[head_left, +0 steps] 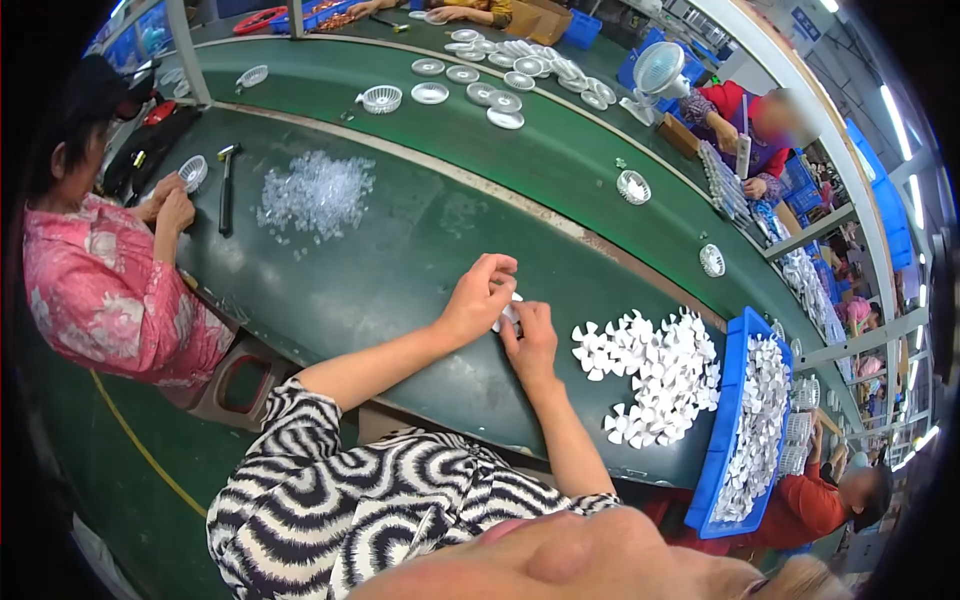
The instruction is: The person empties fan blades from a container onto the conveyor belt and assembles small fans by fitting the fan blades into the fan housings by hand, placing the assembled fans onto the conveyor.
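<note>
My left hand (478,303) and my right hand (532,348) meet above the green work table, fingers bent and closed. Between them sits a small white plastic piece (508,312), mostly covered by the fingers, and I cannot make out its exact shape. Just right of my right hand lies a heap of small white fan blades (665,375). A pile of small clear plastic parts (318,195) is spread on the table, further off to the left of my hands.
A blue tray (712,470) full of white parts stands at the table's right end. A hammer (226,190) lies near a co-worker in pink (110,270) on the left. Beyond the table, a green conveyor belt (560,175) carries round white fan covers (428,93). Other people sit across it.
</note>
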The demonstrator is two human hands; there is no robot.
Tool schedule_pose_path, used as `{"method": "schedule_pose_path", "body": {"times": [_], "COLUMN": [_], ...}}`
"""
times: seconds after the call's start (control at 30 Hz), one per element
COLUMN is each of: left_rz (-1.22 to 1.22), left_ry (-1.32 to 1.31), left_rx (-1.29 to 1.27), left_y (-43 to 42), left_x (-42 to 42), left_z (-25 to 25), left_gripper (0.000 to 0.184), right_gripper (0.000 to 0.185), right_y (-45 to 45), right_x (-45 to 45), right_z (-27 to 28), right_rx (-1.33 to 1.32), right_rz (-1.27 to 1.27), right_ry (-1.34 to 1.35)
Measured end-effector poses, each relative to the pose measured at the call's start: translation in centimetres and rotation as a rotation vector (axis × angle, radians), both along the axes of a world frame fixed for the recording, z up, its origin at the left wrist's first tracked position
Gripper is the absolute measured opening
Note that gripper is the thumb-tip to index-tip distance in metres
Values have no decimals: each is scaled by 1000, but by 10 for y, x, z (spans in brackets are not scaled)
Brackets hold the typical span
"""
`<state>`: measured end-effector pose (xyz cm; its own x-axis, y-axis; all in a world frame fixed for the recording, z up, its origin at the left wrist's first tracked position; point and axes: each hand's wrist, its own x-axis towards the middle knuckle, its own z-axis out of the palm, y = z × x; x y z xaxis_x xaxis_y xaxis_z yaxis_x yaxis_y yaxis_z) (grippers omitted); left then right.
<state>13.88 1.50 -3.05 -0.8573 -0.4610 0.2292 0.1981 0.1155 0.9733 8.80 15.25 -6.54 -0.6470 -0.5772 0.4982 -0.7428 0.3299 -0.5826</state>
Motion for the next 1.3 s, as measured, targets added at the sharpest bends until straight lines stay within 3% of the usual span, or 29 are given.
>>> {"method": "schedule_pose_path", "body": {"times": [0.13,0.27,0.33,0.37,0.4,0.43,0.47,0.5,0.53,0.57,0.63,0.77,0.8,0.87,1.0,1.03,1.13,1.2,1.3], "left_rz": [-171,80,257,337,381,354,444,554,601,589,567,461,383,229,35,-47,-72,-139,-27], "left_ry": [-3,-46,-87,-130,-290,-545,-434,-251,-360,-619,-743,-642,-575,-456,-146,-214,-226,-399,-162], "left_rx": [-146,-745,-979,-1190,-1225,-1166,-1163,-1354,-1466,-1381,-1476,-1624,-1458,-1362,-1333,-1321,-1277,-1147,-906], "left_y": [-21,-114,-181,-233,-262,-283,-328,-396,-433,-404,-403,-395,-362,-280,-130,-101,-64,-53,-33], "left_x": [-13,-69,-101,-129,-145,-153,-169,-187,-198,-190,-189,-200,-196,-174,-95,-76,-50,-38,2], "left_z": [44,36,23,-12,-10,4,-24,-80,-99,-68,-65,-64,-48,-7,40,53,32,19,18], "left_gripper": [33,43,43,45,47,50,51,48,38,27,21,25,27,25,20,17,15,18,23], "right_gripper": [26,24,25,26,27,27,27,28,28,29,28,27,27,28,27,28,29,28,23], "right_y": [2,0,1,0,1,3,3,1,2,1,0,0,1,1,0,1,1,1,2], "right_x": [-3,-8,-8,-7,-7,-7,-6,-4,-6,-5,-6,-5,-5,-6,-5,-5,-5,-5,-2], "right_z": [-2,-6,-4,-4,-9,-6,-1,-4,-3,-2,-3,-1,-1,-1,-4,-2,-6,-7,-9], "right_rx": [-19,-96,-106,-121,-141,-138,-140,-147,-130,-116,-121,-107,-90,-83,-111,-96,-103,-110,-128], "right_rz": [-15,-24,-27,-45,-34,-50,-59,-64,-80,-78,-91,-77,-65,-57,-67,-61,-56,-41,-83], "right_ry": [-19,27,-15,-16,-129,-47,-95,-134,-105,-86,-98,-153,-173,-189,-107,-91,-76,-35,24]}}
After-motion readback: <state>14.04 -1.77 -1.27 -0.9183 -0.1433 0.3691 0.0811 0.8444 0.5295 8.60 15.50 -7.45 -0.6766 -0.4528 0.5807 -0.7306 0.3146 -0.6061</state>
